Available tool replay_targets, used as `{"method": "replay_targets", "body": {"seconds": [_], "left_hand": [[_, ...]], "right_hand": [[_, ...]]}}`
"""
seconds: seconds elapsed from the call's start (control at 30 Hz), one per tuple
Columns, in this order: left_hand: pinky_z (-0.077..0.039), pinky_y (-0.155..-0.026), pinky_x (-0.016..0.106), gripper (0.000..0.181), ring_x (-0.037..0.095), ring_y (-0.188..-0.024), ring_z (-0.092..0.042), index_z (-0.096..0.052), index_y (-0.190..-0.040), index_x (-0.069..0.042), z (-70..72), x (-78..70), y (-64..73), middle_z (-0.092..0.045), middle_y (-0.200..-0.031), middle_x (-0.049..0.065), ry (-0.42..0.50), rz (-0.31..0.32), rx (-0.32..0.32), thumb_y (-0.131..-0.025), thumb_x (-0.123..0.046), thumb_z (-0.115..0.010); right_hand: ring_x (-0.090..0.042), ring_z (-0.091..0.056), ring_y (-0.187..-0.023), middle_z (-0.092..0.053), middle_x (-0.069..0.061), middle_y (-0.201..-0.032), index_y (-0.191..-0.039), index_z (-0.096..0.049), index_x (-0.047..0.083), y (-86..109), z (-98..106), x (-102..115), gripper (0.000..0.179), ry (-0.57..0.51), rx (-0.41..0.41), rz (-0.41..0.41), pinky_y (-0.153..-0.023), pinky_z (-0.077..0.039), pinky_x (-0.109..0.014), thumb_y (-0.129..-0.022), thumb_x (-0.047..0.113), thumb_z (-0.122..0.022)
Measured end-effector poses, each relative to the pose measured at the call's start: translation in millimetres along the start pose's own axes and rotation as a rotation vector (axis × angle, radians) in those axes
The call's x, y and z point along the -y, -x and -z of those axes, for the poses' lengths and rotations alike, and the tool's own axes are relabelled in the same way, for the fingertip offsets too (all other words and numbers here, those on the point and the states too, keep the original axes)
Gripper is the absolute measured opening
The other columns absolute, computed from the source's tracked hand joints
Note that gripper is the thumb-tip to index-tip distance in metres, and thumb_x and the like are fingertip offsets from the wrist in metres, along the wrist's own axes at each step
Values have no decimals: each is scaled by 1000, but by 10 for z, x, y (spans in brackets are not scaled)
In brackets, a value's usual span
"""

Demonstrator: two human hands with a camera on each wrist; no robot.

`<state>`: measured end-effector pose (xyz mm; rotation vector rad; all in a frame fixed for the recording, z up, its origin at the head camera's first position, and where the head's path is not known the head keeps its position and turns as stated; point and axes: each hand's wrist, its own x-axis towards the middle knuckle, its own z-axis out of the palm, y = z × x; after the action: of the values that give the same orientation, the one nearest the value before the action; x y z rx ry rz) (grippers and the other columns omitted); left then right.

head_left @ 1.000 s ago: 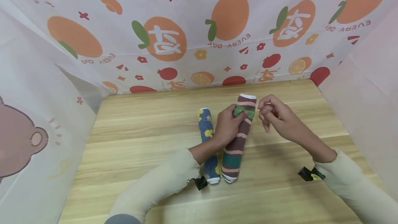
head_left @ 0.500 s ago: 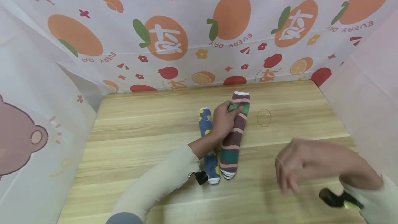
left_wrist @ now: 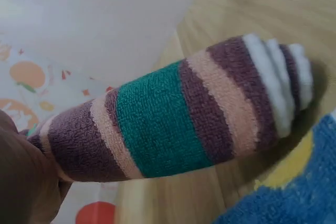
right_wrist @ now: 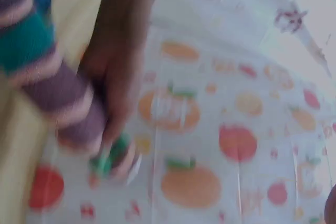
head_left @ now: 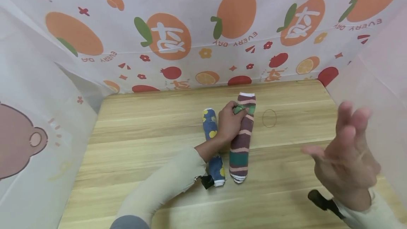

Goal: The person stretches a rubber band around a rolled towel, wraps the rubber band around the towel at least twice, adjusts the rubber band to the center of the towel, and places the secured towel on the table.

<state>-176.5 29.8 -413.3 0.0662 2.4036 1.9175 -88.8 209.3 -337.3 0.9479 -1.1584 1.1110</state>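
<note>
A rolled-up striped towel (head_left: 240, 137), brown, pink and green with white edges, lies lengthwise on the table. My left hand (head_left: 229, 121) grips it near its far end, at the green band; the left wrist view shows its terry weave and layered white end. A thin rubber band (head_left: 269, 118) rests on the wood just right of the towel, apart from it. My right hand (head_left: 348, 158) is raised at the right, blurred, fingers up and spread. A faint pale line crosses it, too blurred to identify. A rolled blue towel (head_left: 217, 167) with yellow spots lies under my left forearm.
The wooden table (head_left: 143, 133) ends at a white fruit-print curtain (head_left: 197, 48) behind. Pale curtains (head_left: 375, 80) hang at the right and left sides. A small black wrist camera (head_left: 207, 182) sits beside the blue towel's near end.
My right hand has left the striped towel, dropping toward the lower right and then rising with fingers spread. The rubber band now lies on the table. My left hand keeps its grip, shifted slightly left.
</note>
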Motion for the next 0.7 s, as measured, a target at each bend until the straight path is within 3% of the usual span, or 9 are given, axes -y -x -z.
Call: {"method": "replay_targets", "body": {"seconds": [0.07,0.2,0.27,0.33,0.37,0.43,0.53,0.63,0.7], "left_hand": [[-57,-58,26,23,11,-74,-69,-61,-111,-9,-7,-41,40,-70,-98,6,22,-23,-22,-100,-29,-67],[-59,-60,29,23,12,-77,-71,-58,-113,-11,14,-143,118,-71,-101,5,59,-103,-63,-100,-28,-67],[-60,-65,29,24,12,-81,-72,-59,-116,-12,29,-198,152,-72,-105,4,50,-162,-86,-100,-26,-68],[-60,-70,29,26,12,-86,-71,-59,-119,-12,37,-256,184,-72,-110,3,16,-234,-106,-98,-25,-70],[-60,-73,28,28,11,-90,-70,-60,-120,-13,35,-286,199,-72,-112,3,-14,-273,-114,-97,-23,-72],[-59,-79,28,30,12,-96,-70,-61,-122,-12,20,-342,236,-72,-116,4,-76,-361,-113,-95,-20,-74],[-58,-85,26,34,13,-100,-69,-64,-123,-10,-25,-419,286,-71,-117,6,-202,-504,-99,-92,-17,-77],[-57,-85,22,35,11,-100,-69,-66,-126,-10,-83,-488,325,-69,-116,5,-329,-638,-70,-93,-17,-76],[-56,-85,20,35,11,-99,-68,-68,-128,-12,-117,-531,340,-68,-115,3,-410,-720,-33,-94,-17,-75]], "right_hand": [[-43,-45,-144,-48,-33,-149,-135,-59,-11,-152,-20,-12,75,182,18,-197,-117,-41,-40,-80,32,-86],[-27,-30,-155,-33,-15,-165,-150,-46,-1,-336,116,-86,96,139,218,-836,-119,-35,-28,-69,22,-93],[-21,-31,-155,-27,-2,-169,-157,-38,11,-348,203,-148,92,220,398,-1151,-112,-35,-12,-80,18,-88],[-20,-34,-154,-29,5,-168,-159,-34,17,-347,248,-226,79,302,629,-1360,-106,-37,-5,-93,21,-77],[-21,-34,-153,-30,6,-168,-160,-32,19,-352,260,-263,75,330,742,-1420,-104,-38,-4,-97,26,-72],[-26,-36,-152,-33,1,-166,-160,-32,16,-353,269,-335,69,284,844,-1492,-102,-39,-4,-101,31,-65],[-28,-35,-153,-35,-7,-166,-160,-32,10,-384,247,-393,69,213,878,-1512,-100,-42,-6,-102,27,-65],[-23,-53,-135,-42,-9,-162,-160,-34,16,-441,223,-413,73,300,896,-1499,-85,-49,-8,-98,32,-70],[-19,-55,-120,-44,-11,-160,-159,-36,16,-483,228,-420,74,355,907,-1497,-76,-48,-10,-97,36,-71]]}}
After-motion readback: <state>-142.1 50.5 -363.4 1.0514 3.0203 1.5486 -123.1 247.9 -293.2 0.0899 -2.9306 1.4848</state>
